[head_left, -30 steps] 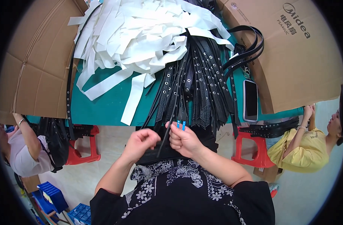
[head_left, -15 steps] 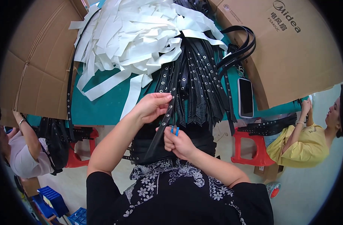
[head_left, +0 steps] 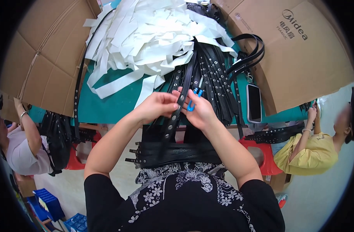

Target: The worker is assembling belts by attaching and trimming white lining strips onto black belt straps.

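A black strap with a row of silver eyelets (head_left: 171, 124) runs between my hands, its near end hanging blurred over my lap. My left hand (head_left: 155, 106) pinches it between thumb and fingers. Close on the strap's other side, my right hand (head_left: 202, 112) holds small blue-handled scissors (head_left: 191, 104), their metal tip pointing away from me. Its fingertips reach behind the strap; whether they grip it is hard to tell. Beyond my hands, a thick bunch of similar eyelet straps (head_left: 211, 77) hangs over the table edge. More black straps (head_left: 184, 154) lie across my lap.
White strips (head_left: 146, 34) are heaped on the green table (head_left: 115, 85). Cardboard boxes flank it, one at left (head_left: 45, 58), one at right (head_left: 293, 58). A phone (head_left: 254, 103) lies by the right box. Co-workers sit at left (head_left: 24, 149) and right (head_left: 308, 154).
My right hand has moved up and away from me, from below my left hand to beside it. The scissors show more fully now. My left hand still pinches the strap.
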